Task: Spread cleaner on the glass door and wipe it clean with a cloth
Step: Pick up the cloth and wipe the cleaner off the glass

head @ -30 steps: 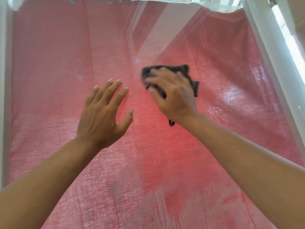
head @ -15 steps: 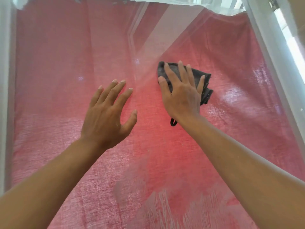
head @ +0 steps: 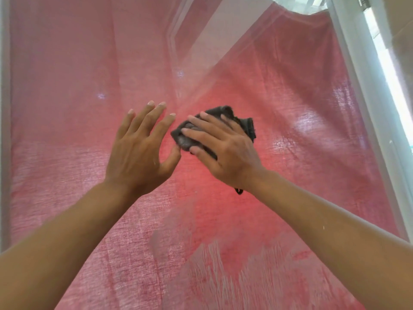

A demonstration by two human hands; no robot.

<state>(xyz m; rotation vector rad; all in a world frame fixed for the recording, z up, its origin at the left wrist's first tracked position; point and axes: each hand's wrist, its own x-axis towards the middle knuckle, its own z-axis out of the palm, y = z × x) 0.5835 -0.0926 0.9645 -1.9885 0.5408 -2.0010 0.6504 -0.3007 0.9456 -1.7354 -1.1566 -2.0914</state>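
- The glass door (head: 223, 63) fills nearly all I see, with a red curtain (head: 67, 108) hanging behind it, so the whole pane looks pink-red.
- A white frame (head: 357, 86) runs slanting down the right side, bright daylight beyond it; a paler frame edge (head: 4, 130) stands along the far left.
- Low on the glass, white cleaner streaks (head: 223, 280) lie in combed strokes, with a duller smear just above them.
- Both my forearms come up from the bottom corners and cover much of the lower pane.
- My left hand (head: 138, 151) is flat and spread, fingers straight, holding nothing, up against the glass or just off it; I cannot tell which.
- My right hand (head: 225, 153) presses the dark cloth (head: 243, 124) to the glass at mid-height with straight fingers laid over it; a small loop of the cloth hangs below my wrist.
- Half a second ago the cloth was further right and a little higher, well apart from my left hand; now its left edge sits just beside my left thumb, and my right fingers point leftward instead of up.
- My left hand blocks any further stroke leftward; open glass lies above, to the right as far as the frame, and beyond my left hand toward the left edge.
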